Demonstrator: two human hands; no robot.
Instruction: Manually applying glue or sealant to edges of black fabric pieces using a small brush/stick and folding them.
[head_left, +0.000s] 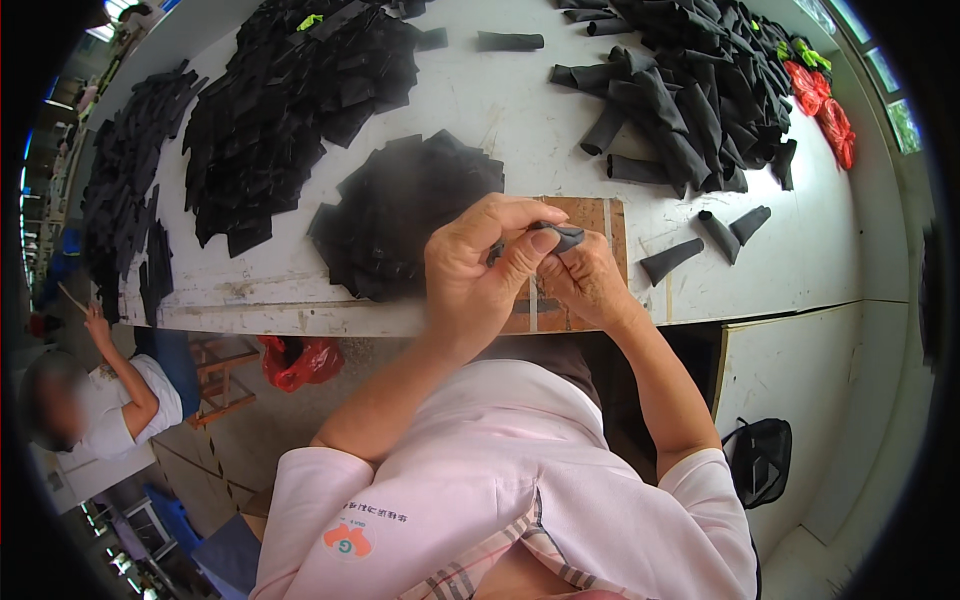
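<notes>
Above the table's near edge, my two hands meet on a small dark grey fabric tube [568,238]. My left hand [478,250] pinches it between thumb and fingers from the left. From the right, my right hand [590,280] grips its other side with fingers curled, hiding part of the cloth. Beneath the hands lies a brown patterned board [612,225]. A round pile of flat black fabric pieces [405,215] sits just left of my left hand. To the right of my right hand lies a loose dark tube [672,261], with two more close by.
A heap of dark fabric tubes [690,110] covers the far right, beside red plastic bags [828,115]. Large black fabric piles [270,130] fill the far left. Below the table are a red bag [300,362] and a black bag [760,462]. A person [150,395] works at left.
</notes>
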